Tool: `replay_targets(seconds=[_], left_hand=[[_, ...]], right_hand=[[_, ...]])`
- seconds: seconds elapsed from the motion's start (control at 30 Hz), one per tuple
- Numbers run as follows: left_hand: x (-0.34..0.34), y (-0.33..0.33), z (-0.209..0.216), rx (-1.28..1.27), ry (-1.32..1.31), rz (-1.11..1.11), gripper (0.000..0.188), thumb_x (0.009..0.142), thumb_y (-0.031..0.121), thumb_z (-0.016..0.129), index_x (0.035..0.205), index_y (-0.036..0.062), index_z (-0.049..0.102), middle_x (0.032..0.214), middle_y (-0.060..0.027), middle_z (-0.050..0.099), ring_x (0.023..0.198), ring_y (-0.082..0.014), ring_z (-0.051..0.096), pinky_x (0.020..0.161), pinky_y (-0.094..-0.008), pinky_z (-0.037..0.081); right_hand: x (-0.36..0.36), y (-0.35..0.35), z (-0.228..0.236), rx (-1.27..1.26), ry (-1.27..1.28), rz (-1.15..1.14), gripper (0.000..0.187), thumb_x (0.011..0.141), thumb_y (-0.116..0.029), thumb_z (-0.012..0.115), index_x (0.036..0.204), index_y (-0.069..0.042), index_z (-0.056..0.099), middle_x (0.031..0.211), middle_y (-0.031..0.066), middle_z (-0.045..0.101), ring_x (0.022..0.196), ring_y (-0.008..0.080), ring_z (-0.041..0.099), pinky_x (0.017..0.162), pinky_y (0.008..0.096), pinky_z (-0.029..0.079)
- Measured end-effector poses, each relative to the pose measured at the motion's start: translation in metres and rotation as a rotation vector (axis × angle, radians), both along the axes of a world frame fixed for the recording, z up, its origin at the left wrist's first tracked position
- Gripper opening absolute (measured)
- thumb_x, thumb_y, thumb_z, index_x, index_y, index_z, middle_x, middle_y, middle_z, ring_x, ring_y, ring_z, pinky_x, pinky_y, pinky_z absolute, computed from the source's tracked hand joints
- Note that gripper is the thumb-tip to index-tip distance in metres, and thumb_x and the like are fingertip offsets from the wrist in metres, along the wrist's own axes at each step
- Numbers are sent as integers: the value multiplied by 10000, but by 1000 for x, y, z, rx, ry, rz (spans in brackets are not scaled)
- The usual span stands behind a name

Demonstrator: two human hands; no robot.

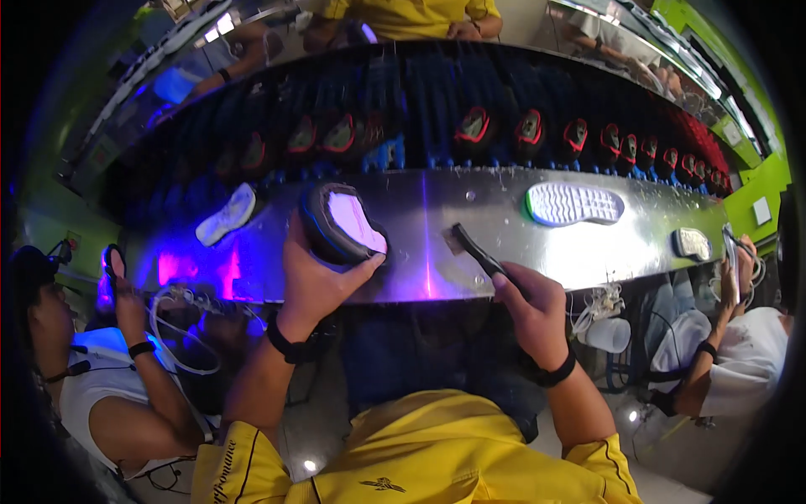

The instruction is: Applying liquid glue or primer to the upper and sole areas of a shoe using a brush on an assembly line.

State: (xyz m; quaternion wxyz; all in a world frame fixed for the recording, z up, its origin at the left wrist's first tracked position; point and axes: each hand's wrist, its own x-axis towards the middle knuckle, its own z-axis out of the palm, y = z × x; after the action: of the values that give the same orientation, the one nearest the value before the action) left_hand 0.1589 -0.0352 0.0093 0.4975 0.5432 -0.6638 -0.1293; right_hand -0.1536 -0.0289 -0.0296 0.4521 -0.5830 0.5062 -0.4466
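My left hand (315,277) grips a dark shoe upper (316,220) above the front part of the metal bench (411,206). The upper is tipped so that its pale pinkish underside faces up, and my thumb lies along its near edge. To the right, my right hand (537,309) is closed round the black handle of a small brush (478,252). Its bristles point left over the bench, apart from the upper. A pale shoe sole (227,215) lies left of the upper. Beyond the brush, at the right, rests a white ridged sole (578,205).
Behind the bench runs a dark rack (420,92) with a row of red-edged shoe uppers (472,124). Another sole (692,244) lies far right. Co-workers sit at left (126,378) and right (747,361); another stands opposite. A white tub (608,334) and cables hang below the bench edge.
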Motion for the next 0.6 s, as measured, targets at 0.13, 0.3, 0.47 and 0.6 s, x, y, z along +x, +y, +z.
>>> replay_targets(seconds=[0.13,0.3,0.47,0.6], left_hand=[[-5,40,-33,-30,-93,29,851,704,119,974,1442,28,558,1371,-151,684,1303,-333,660,1182,-470,468],[-7,77,-34,-63,-440,25,774,779,85,894,1456,30,524,1413,-186,652,1359,-381,629,1274,-602,328],[0,88,-56,-136,-450,32,737,813,127,888,1434,49,501,1410,-197,642,1371,-427,611,1266,-666,312],[2,90,-60,-126,-434,37,747,813,115,883,1441,55,481,1406,-201,634,1372,-439,604,1266,-677,307]], right_hand=[[22,-7,-11,249,-105,164,263,1047,-191,721,1146,45,783,734,38,691,710,76,611,657,274,459],[59,-9,-26,163,-3,186,309,1048,-251,688,940,36,729,680,54,614,651,109,518,619,336,423],[84,-10,-56,118,-19,151,319,1052,-265,691,958,34,750,661,117,567,619,143,502,606,371,442],[94,1,-51,139,0,162,309,1057,-261,704,995,37,758,665,89,597,630,114,517,600,346,451]])
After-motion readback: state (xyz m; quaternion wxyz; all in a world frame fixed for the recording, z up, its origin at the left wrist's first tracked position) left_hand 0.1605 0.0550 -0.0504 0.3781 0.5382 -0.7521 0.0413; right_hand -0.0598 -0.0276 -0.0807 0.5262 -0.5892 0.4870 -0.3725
